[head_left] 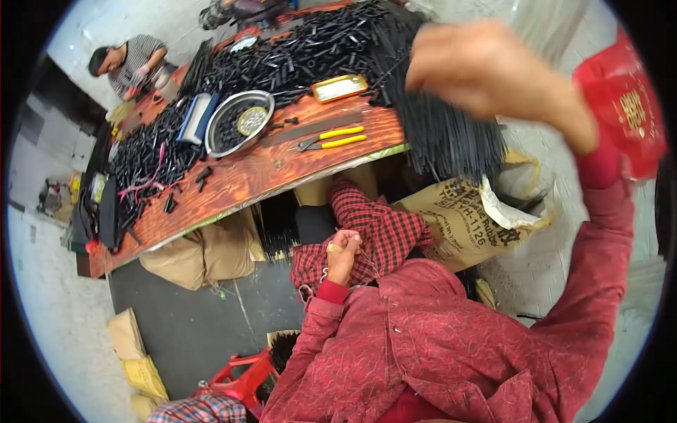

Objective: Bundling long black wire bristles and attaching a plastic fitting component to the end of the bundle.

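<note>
"Progress, as far as you can judge?"

"Partial, I'd say. Short black pieces (310, 53) lie heaped toward the far edge and left end of the tabletop (268, 169), but whether they're finished I can't tell."

"And what's left?"

"Plenty, probably: long black strands (451, 137) droop over the near edge, by the right corner, in a thick bundle."

"The hands?"

"Right hand (486, 74) hangs above that bundle, fingers curled and blurred; I can't tell whether its grip holds anything. Left hand (343, 257) rests at the lap, fingers drawn in, and any pinched item is hidden."

"Tools?"

"Yellow-handled pliers (343, 142) lie near the tabletop's near edge, untouched."
</note>
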A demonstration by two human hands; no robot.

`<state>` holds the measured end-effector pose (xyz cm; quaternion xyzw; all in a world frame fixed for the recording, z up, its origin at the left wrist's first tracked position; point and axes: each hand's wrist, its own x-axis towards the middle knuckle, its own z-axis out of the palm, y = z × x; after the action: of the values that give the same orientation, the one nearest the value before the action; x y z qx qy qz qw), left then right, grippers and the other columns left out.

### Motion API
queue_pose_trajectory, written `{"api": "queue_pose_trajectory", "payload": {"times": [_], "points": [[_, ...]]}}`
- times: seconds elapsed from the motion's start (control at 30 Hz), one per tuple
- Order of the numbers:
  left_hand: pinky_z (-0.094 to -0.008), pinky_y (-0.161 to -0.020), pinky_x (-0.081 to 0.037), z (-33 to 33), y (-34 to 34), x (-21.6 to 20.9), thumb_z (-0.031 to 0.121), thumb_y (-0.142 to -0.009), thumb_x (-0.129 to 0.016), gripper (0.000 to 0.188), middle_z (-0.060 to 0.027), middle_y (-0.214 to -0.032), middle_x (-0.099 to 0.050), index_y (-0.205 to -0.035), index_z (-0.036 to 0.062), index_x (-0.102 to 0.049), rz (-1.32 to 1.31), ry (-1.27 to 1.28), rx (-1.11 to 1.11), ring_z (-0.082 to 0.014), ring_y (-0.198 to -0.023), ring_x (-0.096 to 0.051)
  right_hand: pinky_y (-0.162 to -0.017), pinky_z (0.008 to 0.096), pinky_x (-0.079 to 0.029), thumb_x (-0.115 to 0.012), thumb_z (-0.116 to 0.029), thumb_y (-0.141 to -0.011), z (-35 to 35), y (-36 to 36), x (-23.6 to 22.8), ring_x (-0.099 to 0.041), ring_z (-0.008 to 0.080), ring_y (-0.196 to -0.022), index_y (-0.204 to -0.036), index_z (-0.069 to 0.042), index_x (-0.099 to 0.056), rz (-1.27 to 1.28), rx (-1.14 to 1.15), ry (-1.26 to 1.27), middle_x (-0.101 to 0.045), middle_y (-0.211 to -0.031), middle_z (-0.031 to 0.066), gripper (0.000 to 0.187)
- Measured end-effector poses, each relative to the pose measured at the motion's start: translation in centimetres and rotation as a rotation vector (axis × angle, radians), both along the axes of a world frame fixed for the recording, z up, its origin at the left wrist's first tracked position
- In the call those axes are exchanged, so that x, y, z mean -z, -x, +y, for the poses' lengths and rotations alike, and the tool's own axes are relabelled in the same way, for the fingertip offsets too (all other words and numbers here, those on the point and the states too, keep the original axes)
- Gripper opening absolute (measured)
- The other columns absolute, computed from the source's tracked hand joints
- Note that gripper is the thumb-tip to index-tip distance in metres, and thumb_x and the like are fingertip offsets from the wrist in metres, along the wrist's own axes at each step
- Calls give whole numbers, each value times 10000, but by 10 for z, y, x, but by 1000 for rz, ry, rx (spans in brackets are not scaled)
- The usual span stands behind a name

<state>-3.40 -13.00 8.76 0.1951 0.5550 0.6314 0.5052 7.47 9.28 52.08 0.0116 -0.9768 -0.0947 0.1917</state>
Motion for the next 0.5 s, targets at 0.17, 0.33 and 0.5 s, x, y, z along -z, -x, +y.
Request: {"api": "queue_pose_trajectory", "payload": {"times": [0.17,0.33,0.5], "points": [[-223,-718,-501,-6,14,-4,147,-1009,-644,98,9,-906,-661,-1066,68,-636,-30,-6,-1,-64,-784,-593,-790,415,-559,-687,-161,-874,42,22,112,-706,316,-892,-1005,-69,-743,-396,21,434,-727,-968,115,169],[-237,-707,-510,-14,35,-12,125,-1006,-635,92,-1,-878,-650,-1065,56,-631,-128,18,-67,-71,-758,-583,-793,430,-552,-671,-166,-884,85,48,189,-703,333,-886,-1015,-58,-745,-297,228,571,-731,-944,133,185],[-216,-701,-481,-4,56,-24,117,-999,-646,89,-4,-881,-654,-1060,53,-637,-78,59,-52,-70,-750,-583,-779,357,-555,-662,-91,-917,99,-6,230,-721,239,-862,-1041,-11,-726,-34,437,889,-740,-921,113,161]]}}
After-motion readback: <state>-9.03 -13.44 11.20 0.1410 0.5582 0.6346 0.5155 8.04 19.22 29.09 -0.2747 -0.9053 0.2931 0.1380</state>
